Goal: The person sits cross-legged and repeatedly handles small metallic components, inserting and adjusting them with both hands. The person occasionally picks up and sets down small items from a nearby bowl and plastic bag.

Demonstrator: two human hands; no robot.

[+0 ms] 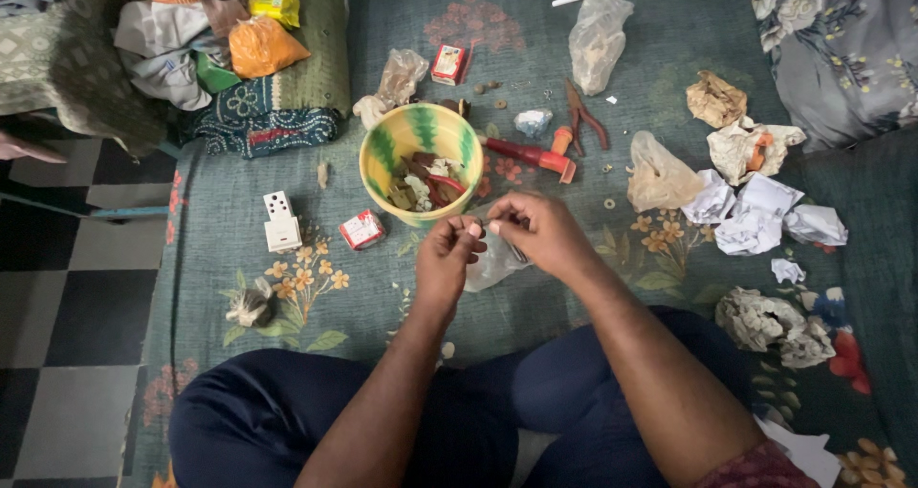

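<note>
Head view, looking down at our crossed legs on a green floral bedsheet (574,58). Our left hand (448,259) and right hand (542,232) meet just in front of a yellow bowl with green stripes (382,163). The left thumb and forefinger are pinched together on a very small part (475,228), too small to identify. The right fingers are closed on a thin dark metal tool (516,252), whose lower end shows below the knuckles; its exact kind cannot be told. A clear plastic bag (490,268) lies directly beneath both sets of fingers.

Beyond the fingertips, the bowl holds mixed small scraps, red and pale. Just past the right fingers lies a red-handled screwdriver (526,153), with red-handled pliers (583,115) farther off. Left of the left fingers sit a small red-and-white box (362,229) and, farther out, a white electrical socket (281,221). Well to the right of the right fingers we see crumpled white paper (755,216) and a filled plastic bag (658,174).
</note>
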